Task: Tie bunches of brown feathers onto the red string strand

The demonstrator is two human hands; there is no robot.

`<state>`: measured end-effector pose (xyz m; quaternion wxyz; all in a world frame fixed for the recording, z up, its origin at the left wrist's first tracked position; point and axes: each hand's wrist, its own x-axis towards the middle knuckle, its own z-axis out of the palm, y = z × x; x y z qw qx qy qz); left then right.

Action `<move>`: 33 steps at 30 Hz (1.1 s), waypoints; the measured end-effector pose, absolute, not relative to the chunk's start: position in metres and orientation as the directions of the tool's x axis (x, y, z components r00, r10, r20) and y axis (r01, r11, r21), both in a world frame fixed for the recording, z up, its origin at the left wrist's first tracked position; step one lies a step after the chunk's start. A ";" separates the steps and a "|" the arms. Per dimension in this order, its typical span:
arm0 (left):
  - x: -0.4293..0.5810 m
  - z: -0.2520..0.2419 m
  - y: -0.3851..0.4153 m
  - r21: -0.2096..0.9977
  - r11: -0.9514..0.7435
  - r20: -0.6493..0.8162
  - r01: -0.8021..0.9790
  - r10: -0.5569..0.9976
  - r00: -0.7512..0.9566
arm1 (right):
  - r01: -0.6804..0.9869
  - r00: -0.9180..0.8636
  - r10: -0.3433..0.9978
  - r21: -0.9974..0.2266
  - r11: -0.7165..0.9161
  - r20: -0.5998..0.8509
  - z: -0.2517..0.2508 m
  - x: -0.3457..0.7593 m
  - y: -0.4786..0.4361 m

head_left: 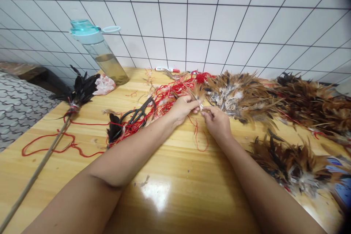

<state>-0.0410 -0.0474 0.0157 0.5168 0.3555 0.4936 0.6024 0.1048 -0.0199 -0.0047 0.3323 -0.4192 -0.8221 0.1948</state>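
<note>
Pinching left hand [185, 109]: closes its fingers on a small brown feather tuft [196, 93], held just above the wooden table [175, 175].
Right hand [218, 121]: meets the tuft's pale quill ends, thumb and forefinger narrowed; whether they clasp, one cannot tell.
Red thread [196, 131]: loops beneath both hands.
Brown feather pile [244, 97]: lies just right of the tuft.
Black scissors [143, 108]: rest by tangled red string [168, 98], left of the hands.

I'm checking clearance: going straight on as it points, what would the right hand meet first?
The right hand would probably meet the left hand and the small feather bunch pinched in it; depth is unclear, so any gap is uncertain.
</note>
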 end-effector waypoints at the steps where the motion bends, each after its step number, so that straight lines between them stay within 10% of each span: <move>1: -0.042 0.016 -0.047 0.955 0.041 -0.103 -0.294 0.974 -0.199 | 0.555 -0.430 0.818 -0.602 0.574 0.383 -0.005 0.105 -0.020; 33: -0.039 0.020 -0.052 0.930 0.089 -0.151 -0.356 0.977 -0.152 | 0.536 -0.493 0.770 -0.557 0.635 0.404 -0.003 0.108 -0.019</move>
